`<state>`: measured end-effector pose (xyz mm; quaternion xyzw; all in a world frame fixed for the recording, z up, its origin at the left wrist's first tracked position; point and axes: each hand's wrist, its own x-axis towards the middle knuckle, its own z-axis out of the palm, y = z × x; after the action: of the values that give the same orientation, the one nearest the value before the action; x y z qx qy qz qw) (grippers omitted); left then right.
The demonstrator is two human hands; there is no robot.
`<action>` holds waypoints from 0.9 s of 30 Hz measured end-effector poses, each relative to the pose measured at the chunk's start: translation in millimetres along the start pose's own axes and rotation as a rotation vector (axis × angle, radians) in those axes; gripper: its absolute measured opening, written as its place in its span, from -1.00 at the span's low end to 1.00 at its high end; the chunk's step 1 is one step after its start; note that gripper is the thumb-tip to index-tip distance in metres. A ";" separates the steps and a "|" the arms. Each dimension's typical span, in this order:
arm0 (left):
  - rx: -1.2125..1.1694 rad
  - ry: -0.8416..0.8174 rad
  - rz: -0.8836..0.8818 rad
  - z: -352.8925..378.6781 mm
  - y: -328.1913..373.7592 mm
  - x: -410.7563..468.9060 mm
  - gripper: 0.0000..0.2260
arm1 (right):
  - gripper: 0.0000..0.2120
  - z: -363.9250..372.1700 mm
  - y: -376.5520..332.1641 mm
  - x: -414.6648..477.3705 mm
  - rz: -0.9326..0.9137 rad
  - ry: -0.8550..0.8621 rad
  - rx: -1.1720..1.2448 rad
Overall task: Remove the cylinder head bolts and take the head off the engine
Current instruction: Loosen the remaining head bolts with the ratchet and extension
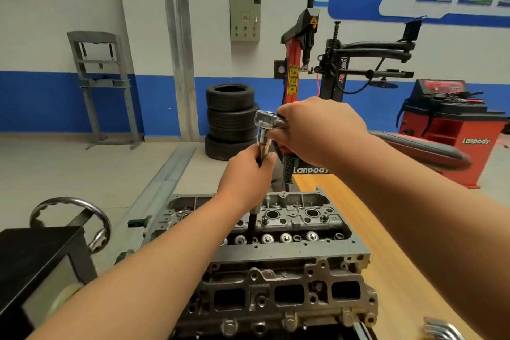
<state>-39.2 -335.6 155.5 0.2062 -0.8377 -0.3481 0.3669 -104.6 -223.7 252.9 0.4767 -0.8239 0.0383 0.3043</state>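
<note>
The cyl. head [289, 252] sits top-up on the engine [248, 330], near & in the middle. Its long side goes left to right. The wood counter [386, 229] runs along its right. A thin black ext. bar [251, 226] stands almost straight up, top tipped a bit right. Its low end is down in a hole in the head's near row. The left hand [245, 171] is wrapped round the bar up high. The right hand [311, 130] grips the handle of the shiny ratchet [265, 120] on top, which points right. Far back is a stack of tires [231, 119]. The red machine [452, 132] far right says "Lanpody". The tall machine [292, 77] by the tires shows "Lanpo", rest hidden.
</note>
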 end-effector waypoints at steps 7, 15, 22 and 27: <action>-0.042 0.011 0.050 3.8 1.6 -9.4 -0.77 | -0.78 -10.5 -10.5 -12.9 0.004 -0.015 -0.091; -0.157 -0.078 0.138 -8.2 -9.4 -9.1 -0.61 | -0.86 -34.4 -42.6 -22.1 0.089 -0.207 -0.091; -0.092 0.006 0.143 -10.6 -17.1 -7.9 -0.56 | -0.75 -41.5 -63.0 -13.6 0.047 -0.249 -0.126; -0.161 -0.095 0.052 -11.7 -19.9 -13.7 -0.80 | -0.83 -20.9 -42.5 -19.5 -0.040 0.022 -0.191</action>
<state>-19.7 -345.9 140.2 0.1375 -0.8285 -0.4142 0.3510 -53.5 -224.5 249.8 0.4616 -0.8105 -0.0413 0.3582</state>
